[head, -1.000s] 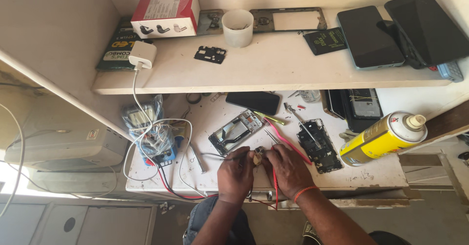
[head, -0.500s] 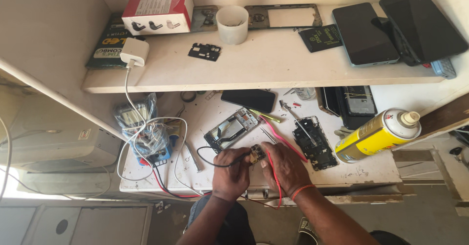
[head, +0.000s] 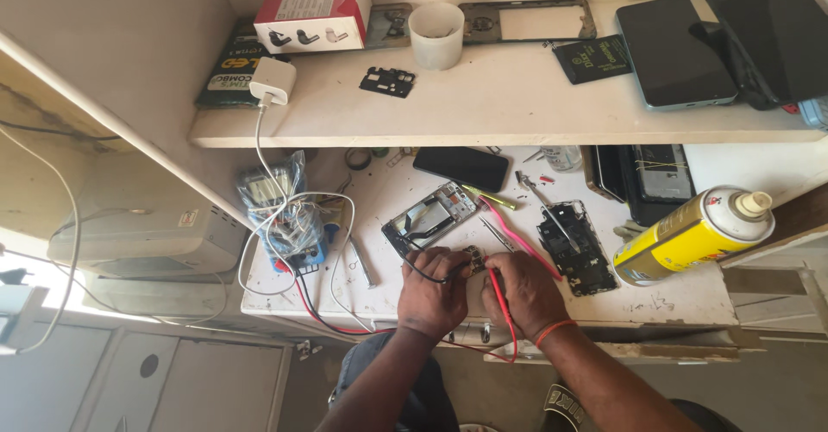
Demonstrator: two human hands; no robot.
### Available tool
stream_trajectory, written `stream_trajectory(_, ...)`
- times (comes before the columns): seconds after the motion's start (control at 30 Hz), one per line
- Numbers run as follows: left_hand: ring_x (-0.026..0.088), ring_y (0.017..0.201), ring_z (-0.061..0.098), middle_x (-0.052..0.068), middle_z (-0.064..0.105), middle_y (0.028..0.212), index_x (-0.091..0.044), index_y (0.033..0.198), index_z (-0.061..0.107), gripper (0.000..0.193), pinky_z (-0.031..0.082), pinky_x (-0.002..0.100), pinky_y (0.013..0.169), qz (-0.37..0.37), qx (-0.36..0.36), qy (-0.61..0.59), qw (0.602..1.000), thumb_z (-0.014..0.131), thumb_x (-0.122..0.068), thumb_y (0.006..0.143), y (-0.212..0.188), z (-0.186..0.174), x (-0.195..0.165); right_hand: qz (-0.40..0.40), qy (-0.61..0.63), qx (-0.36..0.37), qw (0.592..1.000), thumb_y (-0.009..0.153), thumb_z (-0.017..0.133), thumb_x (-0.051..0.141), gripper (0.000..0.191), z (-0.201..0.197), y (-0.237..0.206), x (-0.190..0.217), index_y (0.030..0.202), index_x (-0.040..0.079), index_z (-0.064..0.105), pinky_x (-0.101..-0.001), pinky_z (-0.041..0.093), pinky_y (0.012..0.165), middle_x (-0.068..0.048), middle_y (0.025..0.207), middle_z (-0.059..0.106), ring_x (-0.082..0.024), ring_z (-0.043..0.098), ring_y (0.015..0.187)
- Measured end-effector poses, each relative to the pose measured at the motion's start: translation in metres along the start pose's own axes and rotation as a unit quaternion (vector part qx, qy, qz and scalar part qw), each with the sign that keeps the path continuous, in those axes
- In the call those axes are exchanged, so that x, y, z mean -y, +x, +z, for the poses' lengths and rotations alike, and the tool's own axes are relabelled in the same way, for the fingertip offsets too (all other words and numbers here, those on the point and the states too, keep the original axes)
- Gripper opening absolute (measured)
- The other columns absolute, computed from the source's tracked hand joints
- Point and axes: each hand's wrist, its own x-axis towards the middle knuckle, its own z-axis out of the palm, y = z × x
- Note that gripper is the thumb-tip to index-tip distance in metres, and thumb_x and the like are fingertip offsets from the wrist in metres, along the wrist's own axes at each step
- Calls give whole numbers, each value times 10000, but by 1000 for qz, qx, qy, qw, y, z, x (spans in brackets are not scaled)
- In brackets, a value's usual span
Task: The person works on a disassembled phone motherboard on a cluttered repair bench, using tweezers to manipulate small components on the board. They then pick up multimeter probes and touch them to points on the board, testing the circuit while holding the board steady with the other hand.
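Note:
My left hand and my right hand meet at the front of a white worktable, over a small circuit board. The left hand pinches a black probe lead against the board. A red probe lead is gripped in the right hand, its tip on the same board. Both leads run left to a multimeter wrapped in clear plastic. An opened phone frame lies just beyond the hands.
A dismantled phone with tweezers on it, a black phone, a pink tool and a yellow spray can lie around. The shelf above carries a red box, white cup, charger and tablets.
The view has shifted slightly. Both hands stay on the small board with the probes, barely moving.

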Motion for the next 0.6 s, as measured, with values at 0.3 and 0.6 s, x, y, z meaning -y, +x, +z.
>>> stream_trajectory(0.3,266,1100,627,17,697,1076,-175,1101,659,190,403,478,1057,-56,26,9,998,696,-157,915,0,2,-2,64,84,-21,994,805,737,54,230,-6,3,3,1002,74,620,-352,587,706,-107,897,715,-254,737,776)
stream_trajectory(0.6,276,1079,625,10,697,1080,-153,1126,641,209,401,489,1017,-13,11,36,999,671,-154,919,0,2,-3,-45,66,-19,997,804,732,27,226,-13,12,9,985,51,598,-416,549,741,-131,906,672,-341,680,843)
